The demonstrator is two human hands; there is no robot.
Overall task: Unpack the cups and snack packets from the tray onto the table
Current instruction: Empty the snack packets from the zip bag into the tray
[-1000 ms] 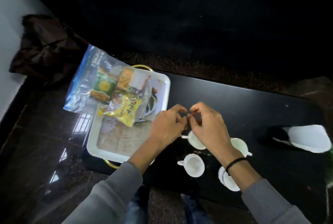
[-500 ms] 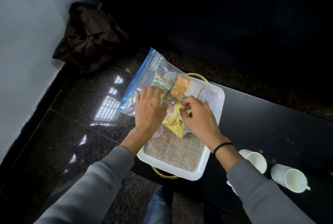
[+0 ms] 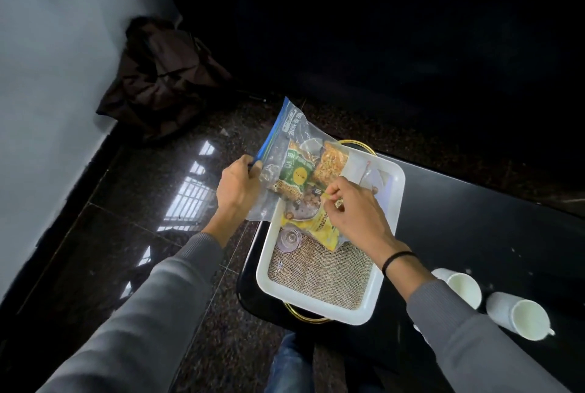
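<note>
A clear zip bag [image 3: 285, 139] with a blue seal lies across the far left corner of the white tray [image 3: 319, 307]. Inside it are a green snack packet [image 3: 296, 171], an orange one [image 3: 332, 163] and a yellow one [image 3: 319, 226]. My left hand [image 3: 237, 187] grips the bag's blue-sealed left edge, which hangs past the tray. My right hand [image 3: 354, 215] pinches the bag over the yellow packet. Two white cups [image 3: 462, 288] [image 3: 522, 316] stand on the black table [image 3: 474, 218] to the right of the tray.
A woven mat [image 3: 323, 275] lines the tray, which has gold handles [image 3: 305, 316]. The tray sits at the table's left end, above a glossy dark stone floor [image 3: 142, 234]. A dark brown bag [image 3: 161, 76] lies on the floor by the white wall [image 3: 47, 60].
My hands left the cups and went to the zip bag on the tray. The left hand slid from the bag's top to its blue left edge; the right now pinches the bag.
</note>
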